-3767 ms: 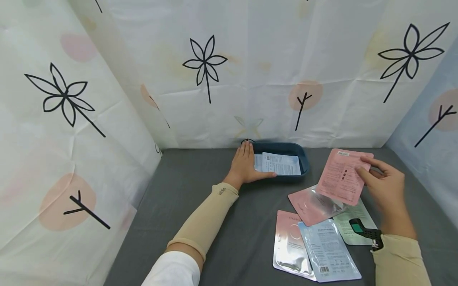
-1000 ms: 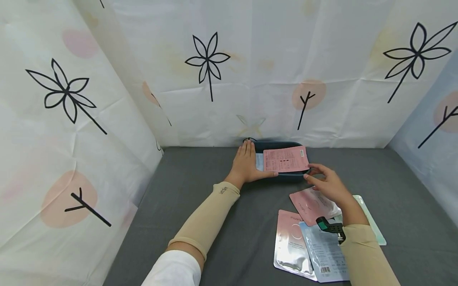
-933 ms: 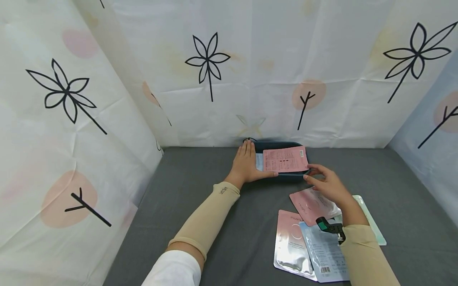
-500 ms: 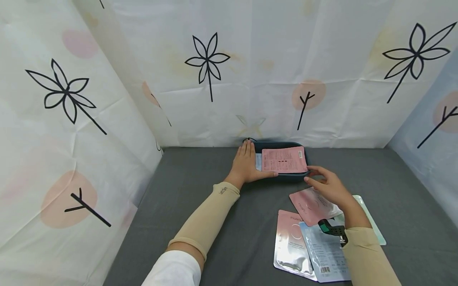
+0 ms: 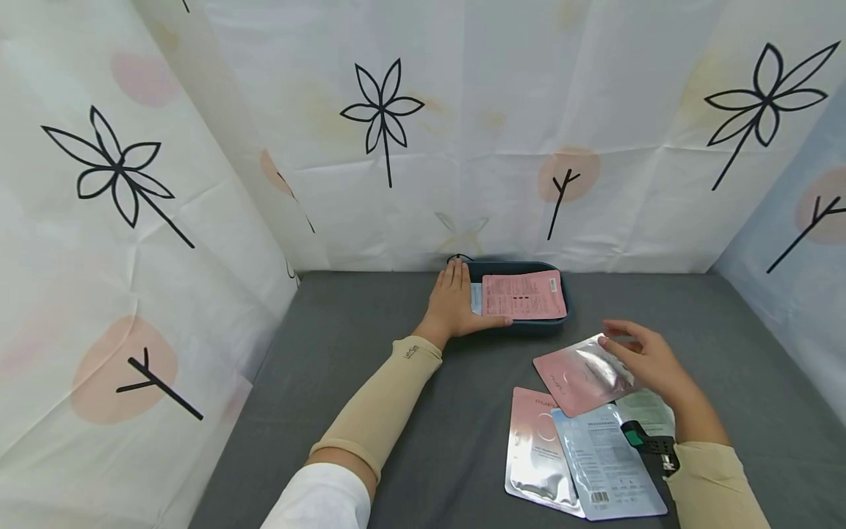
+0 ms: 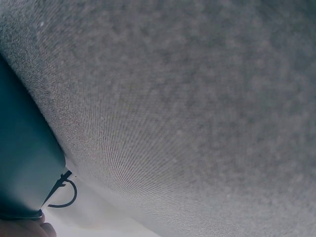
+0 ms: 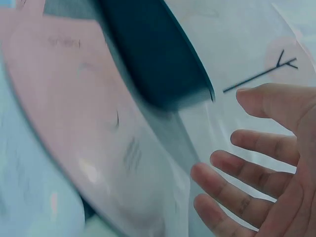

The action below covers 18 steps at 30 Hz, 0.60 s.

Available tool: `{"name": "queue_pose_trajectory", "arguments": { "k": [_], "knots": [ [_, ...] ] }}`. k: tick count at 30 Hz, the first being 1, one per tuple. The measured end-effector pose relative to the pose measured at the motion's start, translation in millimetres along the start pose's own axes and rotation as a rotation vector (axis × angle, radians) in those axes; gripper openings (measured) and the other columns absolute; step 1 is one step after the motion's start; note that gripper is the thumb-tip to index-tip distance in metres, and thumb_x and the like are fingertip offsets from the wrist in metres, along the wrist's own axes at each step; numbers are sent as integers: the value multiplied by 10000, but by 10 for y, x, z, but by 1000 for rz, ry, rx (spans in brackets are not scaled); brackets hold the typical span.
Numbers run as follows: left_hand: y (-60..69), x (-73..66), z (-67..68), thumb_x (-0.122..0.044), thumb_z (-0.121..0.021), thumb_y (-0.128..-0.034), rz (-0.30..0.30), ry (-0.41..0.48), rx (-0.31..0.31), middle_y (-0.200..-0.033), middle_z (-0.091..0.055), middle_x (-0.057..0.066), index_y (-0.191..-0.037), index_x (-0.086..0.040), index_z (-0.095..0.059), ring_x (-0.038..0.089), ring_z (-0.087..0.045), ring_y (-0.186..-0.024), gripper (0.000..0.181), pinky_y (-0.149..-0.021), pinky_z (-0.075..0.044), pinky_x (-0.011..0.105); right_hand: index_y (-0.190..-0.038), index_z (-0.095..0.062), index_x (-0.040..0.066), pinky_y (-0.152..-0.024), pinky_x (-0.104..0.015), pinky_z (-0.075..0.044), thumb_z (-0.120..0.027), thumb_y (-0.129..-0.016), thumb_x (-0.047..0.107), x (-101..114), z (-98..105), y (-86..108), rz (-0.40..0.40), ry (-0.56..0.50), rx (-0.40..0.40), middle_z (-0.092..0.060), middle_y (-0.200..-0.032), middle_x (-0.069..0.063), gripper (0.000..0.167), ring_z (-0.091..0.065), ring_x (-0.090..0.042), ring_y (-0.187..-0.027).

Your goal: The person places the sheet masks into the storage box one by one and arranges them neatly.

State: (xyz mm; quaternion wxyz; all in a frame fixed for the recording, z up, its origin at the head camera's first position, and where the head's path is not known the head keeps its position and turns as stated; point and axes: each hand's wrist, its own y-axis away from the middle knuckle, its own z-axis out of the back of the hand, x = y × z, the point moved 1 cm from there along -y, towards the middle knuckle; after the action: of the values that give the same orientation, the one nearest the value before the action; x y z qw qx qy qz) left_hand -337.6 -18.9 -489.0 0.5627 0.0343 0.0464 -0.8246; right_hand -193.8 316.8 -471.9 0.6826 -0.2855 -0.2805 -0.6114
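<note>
Two packets nearest, lower right: foil packet (image 5: pixel 543 455), blue packet (image 5: pixel 611 464). Past them, right of centre, our middle pink packet (image 5: pixel 576 376) overlaps blue packet; sloppy pinch, we could drag both. Long axis: lower left to upper right, logo end lower left. Right hand (image 5: pixel 654 364) over it: fingers loose, empty. Beyond, centre: left hand (image 5: pixel 451 308), straight-fingered, on tray (image 5: pixel 566 294).

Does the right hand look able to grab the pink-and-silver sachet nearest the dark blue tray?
Probably yes: the right hand holds nothing, its fingers apart near that pink-and-silver sachet, and no other sachet appears to lie over it.
</note>
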Motion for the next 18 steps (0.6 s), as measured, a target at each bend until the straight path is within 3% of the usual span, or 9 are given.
{"name": "queue_pose_trajectory", "arguments": {
  "k": [7,11,13,18],
  "knots": [
    [4,3,-1,-1004,-493,-758,0,22,-1,-1802,-3,156,-1702,-24,-24,283,0,-1685,1439,-1366,-69,437,-1476,-527,-85,-758,-268,-484,-627,-1079,305,-230,102,221,-69,62,-43,-581,-1396,-365,565,-614,-565,-1197],
    [25,-8,9,-999,-503,-758,-3,26,1,-1802,-9,159,-1702,-21,-38,284,1,-1684,1437,-1366,-70,437,-1459,-527,-109,-741,-275,-488,-633,-1074,305,-334,145,347,-104,95,-50,-580,-1388,-382,576,-621,-570,-1180],
    [36,-14,16,-994,-511,-759,-5,27,-1,-1801,-13,159,-1702,-19,-46,284,-5,-1684,1434,-1365,-75,439,-1448,-536,-109,-739,-313,-500,-630,-1073,315,-371,166,398,-123,125,-57,-587,-1372,-384,574,-628,-570,-1164],
    [41,-11,35,-984,-511,-770,-7,12,-13,-1800,-28,165,-1701,-14,-65,292,-18,-1684,1416,-1365,-79,443,-1458,-532,-93,-779,-539,-552,-600,-1085,356,-417,222,474,-171,161,-62,-580,-1364,-386,588,-613,-581,-1166]
  ]
}}
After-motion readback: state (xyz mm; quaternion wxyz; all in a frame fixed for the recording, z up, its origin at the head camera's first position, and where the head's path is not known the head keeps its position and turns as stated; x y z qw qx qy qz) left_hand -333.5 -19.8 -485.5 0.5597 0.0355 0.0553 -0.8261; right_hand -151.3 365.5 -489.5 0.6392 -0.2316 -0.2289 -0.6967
